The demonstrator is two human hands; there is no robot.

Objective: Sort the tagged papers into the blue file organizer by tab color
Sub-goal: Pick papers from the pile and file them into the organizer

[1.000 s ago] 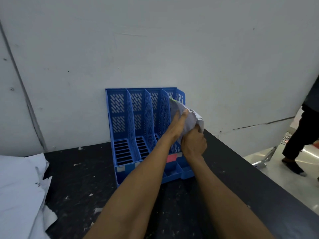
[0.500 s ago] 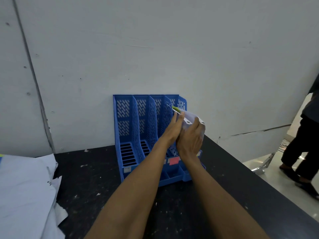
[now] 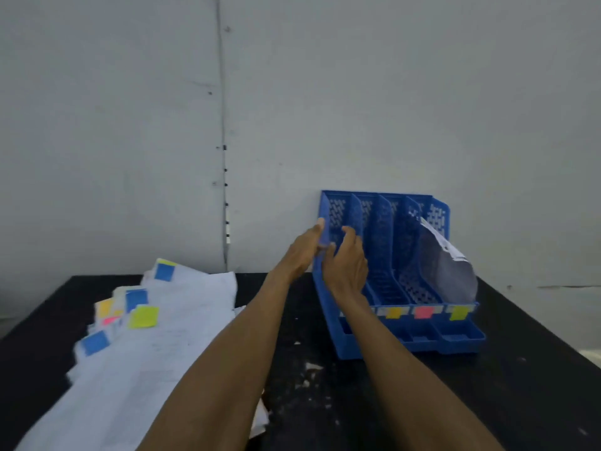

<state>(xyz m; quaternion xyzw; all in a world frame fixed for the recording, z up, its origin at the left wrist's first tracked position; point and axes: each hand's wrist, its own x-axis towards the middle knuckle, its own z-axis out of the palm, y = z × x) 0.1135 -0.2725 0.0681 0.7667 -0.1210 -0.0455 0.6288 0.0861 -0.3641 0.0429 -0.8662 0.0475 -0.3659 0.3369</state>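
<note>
My view is smeared with motion blur, so fine detail is lost. The blue file organizer [image 3: 422, 345] stands on the dark surface [image 3: 520, 385] with its back against the grey wall [image 3: 357, 92]. A single sheet of paper [image 3: 448, 271] sits in its rightmost compartment, bent over and sagging forward; I cannot see a tab on it.

Along the organizer's front I make out an orange label [image 3: 394, 313], a pink label [image 3: 422, 312] and a yellow-green label [image 3: 458, 313]. The front of the leftmost compartment is hidden behind my right forearm.

My left hand [image 3: 302, 252] lies along the outside of the organizer's left wall, fingers straight and holding nothing. My right hand [image 3: 346, 265] is in front of the leftmost compartment, its fingers loosely curled, with nothing that I can see in them. I cannot tell whether either hand touches the plastic.

The pile of tagged papers [image 3: 156, 353] spreads over the left of the surface, partly under my left forearm and cut off at the bottom edge. Blue tabs [image 3: 164, 271], a yellow-green tab [image 3: 143, 317], an orange tab [image 3: 104, 308] and a pink tab [image 3: 109, 320] show near its far end. The print is unreadable.
</note>
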